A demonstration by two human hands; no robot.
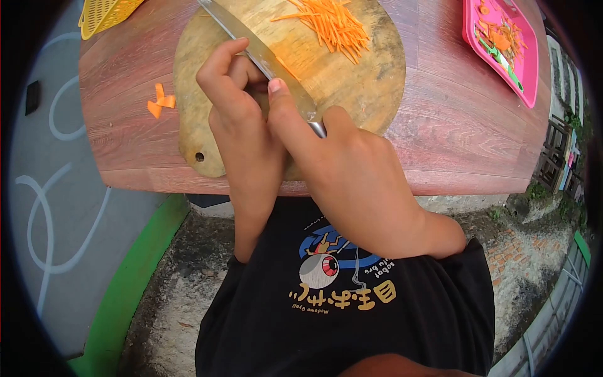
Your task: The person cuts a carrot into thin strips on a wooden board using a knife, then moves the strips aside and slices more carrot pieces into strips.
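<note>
**Steel kitchen knife [221, 17] clenched over round wooden cutting board [377, 81]**

Right hand [358, 182] grasps its handle by the table's [452, 138] near edge. Stiff, sharp blade, best held by the handle. Left hand [242, 125] curls beside it; its grip cannot be told.

Outdoor cooking spot: table [452, 125], chopping board [364, 88]

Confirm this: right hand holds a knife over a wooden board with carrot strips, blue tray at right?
No: the head view shows the tray is pink, not blue. The right hand, knife, board and carrot strips are as stated.
</note>
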